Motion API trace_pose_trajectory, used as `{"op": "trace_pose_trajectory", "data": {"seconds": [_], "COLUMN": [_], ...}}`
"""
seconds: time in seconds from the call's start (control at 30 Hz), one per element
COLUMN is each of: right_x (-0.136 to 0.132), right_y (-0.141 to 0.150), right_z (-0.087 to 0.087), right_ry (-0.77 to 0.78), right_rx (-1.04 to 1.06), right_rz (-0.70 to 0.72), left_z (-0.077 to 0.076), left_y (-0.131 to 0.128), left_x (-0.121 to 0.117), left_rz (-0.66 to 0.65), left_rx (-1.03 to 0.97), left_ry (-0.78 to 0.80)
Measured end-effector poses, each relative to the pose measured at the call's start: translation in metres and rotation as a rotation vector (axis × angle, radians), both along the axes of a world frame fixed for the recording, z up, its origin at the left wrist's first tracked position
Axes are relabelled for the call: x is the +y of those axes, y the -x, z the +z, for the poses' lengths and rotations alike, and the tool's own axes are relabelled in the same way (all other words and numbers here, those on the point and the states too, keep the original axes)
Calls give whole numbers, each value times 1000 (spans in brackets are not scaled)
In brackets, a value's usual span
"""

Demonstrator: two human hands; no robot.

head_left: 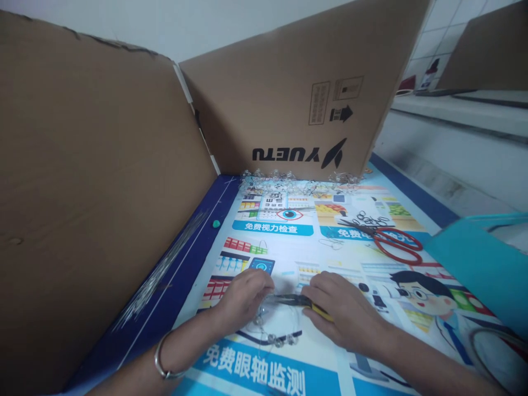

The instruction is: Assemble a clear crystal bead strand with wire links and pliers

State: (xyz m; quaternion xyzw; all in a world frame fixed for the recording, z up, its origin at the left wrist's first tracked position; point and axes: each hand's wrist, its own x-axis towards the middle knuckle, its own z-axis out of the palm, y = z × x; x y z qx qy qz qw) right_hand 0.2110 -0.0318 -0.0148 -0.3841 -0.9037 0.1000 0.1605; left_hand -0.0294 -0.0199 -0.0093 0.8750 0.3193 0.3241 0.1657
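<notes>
My right hand (344,308) is wrapped round a pair of pliers (295,300) with yellow and black handles, its dark jaws pointing left. Close to the jaw tips, my left hand (245,297) is pinched on a thin wire loop. Clear beads (282,340) hang on the loop's lower side, between the hands. The exact spot where the jaws meet the wire is too fine to make out.
Red-handled scissors (398,246) lie at right, near several small dark rings (367,218). Clear beaded pieces (289,181) line the cardboard wall (280,110). Straight wires (160,269) lie along the left cardboard panel (91,165). A teal folder-like object (482,264) is at right.
</notes>
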Motion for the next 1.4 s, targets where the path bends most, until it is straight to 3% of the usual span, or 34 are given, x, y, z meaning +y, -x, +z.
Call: {"op": "trace_pose_trajectory", "data": {"seconds": [0.2, 0.87, 1.4], "right_x": [1, -3, -7], "right_y": [1, 3, 4], "right_z": [-7, -4, 5], "right_ry": [-51, -155, -15], "right_rx": [24, -71, -194], "right_rz": [-6, 1, -7], "left_z": [-1, 1, -9], "left_y": [0, -2, 0], "left_x": [0, -3, -2], "left_rz": [-2, -40, -105], "left_rx": [7, 45, 94], "left_ry": [-23, -66, -154]}}
